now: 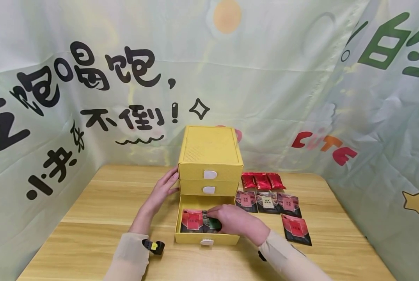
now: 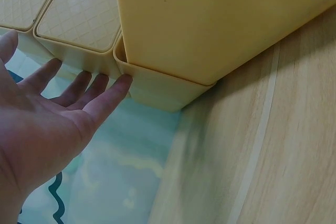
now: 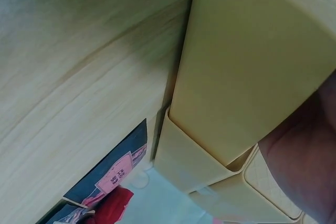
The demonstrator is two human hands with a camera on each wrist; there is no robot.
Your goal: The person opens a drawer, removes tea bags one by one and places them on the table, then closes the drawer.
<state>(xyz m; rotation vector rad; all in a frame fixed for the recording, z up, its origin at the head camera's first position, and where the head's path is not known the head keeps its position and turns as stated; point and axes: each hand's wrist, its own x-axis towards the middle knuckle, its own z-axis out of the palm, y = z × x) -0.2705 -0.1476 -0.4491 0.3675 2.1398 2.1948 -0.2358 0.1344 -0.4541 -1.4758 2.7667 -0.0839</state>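
A yellow drawer unit stands on the table with its bottom drawer pulled out. Inside that drawer lie a red-and-black sachet and a dark sachet with a green label. My right hand reaches into the drawer over its right wall and pinches the green-labelled sachet; its fingertips are partly hidden. In the right wrist view only part of that hand shows beside the drawer wall. With fingers extended, my left hand touches the left side of the unit, as the left wrist view also shows.
Three shiny red packets lie on the table right of the unit. In front of them is a row of three dark sachets, and nearer me a single red-and-black sachet. A printed cloth hangs behind the wooden table.
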